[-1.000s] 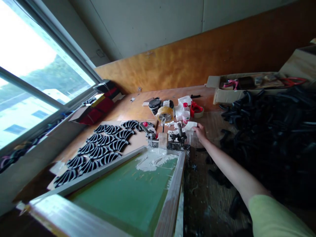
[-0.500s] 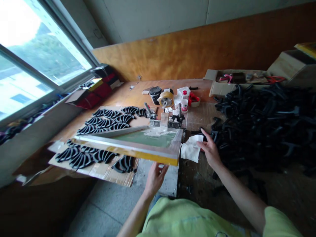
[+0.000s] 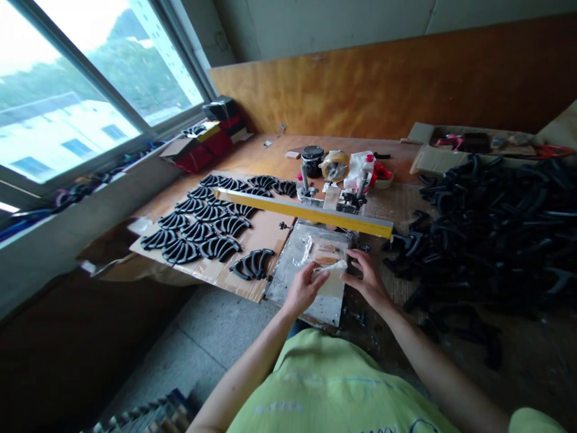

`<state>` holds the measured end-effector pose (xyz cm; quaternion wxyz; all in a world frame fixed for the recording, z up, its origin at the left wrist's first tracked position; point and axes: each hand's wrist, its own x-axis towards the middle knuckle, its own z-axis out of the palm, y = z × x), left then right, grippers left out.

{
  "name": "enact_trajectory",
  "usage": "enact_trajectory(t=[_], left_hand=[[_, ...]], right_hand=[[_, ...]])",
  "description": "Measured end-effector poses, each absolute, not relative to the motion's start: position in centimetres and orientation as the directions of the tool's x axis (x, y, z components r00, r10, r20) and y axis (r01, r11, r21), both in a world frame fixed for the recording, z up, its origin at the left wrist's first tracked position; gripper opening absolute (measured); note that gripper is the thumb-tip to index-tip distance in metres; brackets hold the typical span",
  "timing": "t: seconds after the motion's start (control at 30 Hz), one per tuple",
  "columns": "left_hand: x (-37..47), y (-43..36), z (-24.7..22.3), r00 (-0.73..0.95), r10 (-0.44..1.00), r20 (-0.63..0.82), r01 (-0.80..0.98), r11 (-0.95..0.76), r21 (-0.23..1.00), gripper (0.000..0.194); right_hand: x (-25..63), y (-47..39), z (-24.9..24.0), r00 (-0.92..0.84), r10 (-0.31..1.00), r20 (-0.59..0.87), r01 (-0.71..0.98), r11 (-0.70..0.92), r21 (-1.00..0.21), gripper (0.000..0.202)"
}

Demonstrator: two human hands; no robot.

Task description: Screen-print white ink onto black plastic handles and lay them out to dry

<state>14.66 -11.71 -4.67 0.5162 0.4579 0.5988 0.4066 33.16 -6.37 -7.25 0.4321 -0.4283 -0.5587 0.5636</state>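
My left hand [image 3: 303, 291] is closed, thumb and index finger pinching the left side of a crumpled white sheet of paper [image 3: 336, 268]. At the sheet's right edge is my right hand [image 3: 368, 280], its thumb and fingers apart; whether it touches the paper is unclear. Both hands are above a grey metal base plate [image 3: 288, 270], on which a small fixture with an orange-brown strip [image 3: 328, 257] shows behind the paper. Beyond them the printing screen frame [image 3: 306, 213] is tilted up, its yellow front edge toward me, held at two clamps [image 3: 356, 193].
Rows of black curved handles [image 3: 210, 216] lie on cardboard [image 3: 252, 291] at left. A large heap of black parts [image 3: 478, 234] covers the right side. Behind the screen stand a dark jar [image 3: 312, 161], a tape roll [image 3: 335, 166] and a red tape dispenser [image 3: 382, 172].
The screen frame has swung up and away from the plate. The paper has moved left from beside the frame to over the plate. My left hand has let go of the frame and grips the paper.
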Motion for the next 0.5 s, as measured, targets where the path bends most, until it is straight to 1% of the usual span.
enact_trajectory(t=[0.03, 0.07, 0.1, 0.13, 0.17, 0.2, 0.27, 0.3, 0.37, 0.43, 0.5], left_hand=[[14.2, -11.7, -4.7, -0.051, 0.968, -0.245, 0.125, 0.249, 0.96, 0.044], [13.7, -11.5, -4.7, -0.055, 0.971, -0.232, 0.137, 0.237, 0.962, 0.043], [13.2, -11.4, -4.7, -0.058, 0.975, -0.213, 0.157, 0.219, 0.963, 0.042], [12.5, -11.2, -4.8, -0.056, 0.979, -0.194, 0.177, 0.201, 0.963, 0.041], [11.8, -10.9, -5.0, -0.051, 0.982, -0.183, 0.191, 0.189, 0.963, 0.04], [10.9, -10.7, -5.2, -0.045, 0.983, -0.178, 0.194, 0.183, 0.964, 0.039], [8.9, -10.1, -5.9, -0.031, 0.983, -0.182, 0.172, 0.185, 0.968, 0.038], [7.7, -9.7, -6.3, -0.019, 0.981, -0.192, 0.154, 0.193, 0.969, 0.038], [4.8, -8.6, -7.3, 0.019, 0.975, -0.222, 0.121, 0.218, 0.968, 0.037], [1.3, -6.8, -8.5, 0.028, 0.967, -0.253, 0.127, 0.247, 0.961, 0.037], [-2.3, -3.7, -9.7, -0.04, 0.968, -0.246, 0.196, 0.249, 0.949, 0.036]], right_hand=[[32.5, -6.5, -7.2, -0.292, 0.956, 0.01, -0.02, 0.004, -1.0, 0.074], [31.7, -6.6, -7.3, -0.342, 0.94, -0.01, -0.044, -0.026, -0.999, 0.083], [30.8, -6.7, -7.3, -0.39, 0.919, -0.05, -0.07, -0.084, -0.994, 0.088], [29.9, -6.8, -7.5, -0.422, 0.901, -0.099, -0.088, -0.149, -0.985, 0.087], [28.8, -6.9, -7.6, -0.432, 0.889, -0.15, -0.096, -0.211, -0.973, 0.08], [27.7, -7.1, -7.9, -0.423, 0.884, -0.201, -0.094, -0.263, -0.96, 0.068], [25.4, -7.3, -8.4, -0.364, 0.886, -0.287, -0.078, -0.336, -0.939, 0.041], [24.2, -7.4, -8.7, -0.332, 0.886, -0.324, -0.077, -0.368, -0.927, 0.033], [21.8, -7.3, -9.1, -0.25, 0.888, -0.385, -0.121, -0.423, -0.898, 0.032], [19.9, -6.9, -9.5, -0.134, 0.897, -0.422, -0.19, -0.441, -0.877, 0.038], [18.7, -6.4, -9.7, -0.042, 0.917, -0.397, -0.214, -0.396, -0.893, 0.042]])
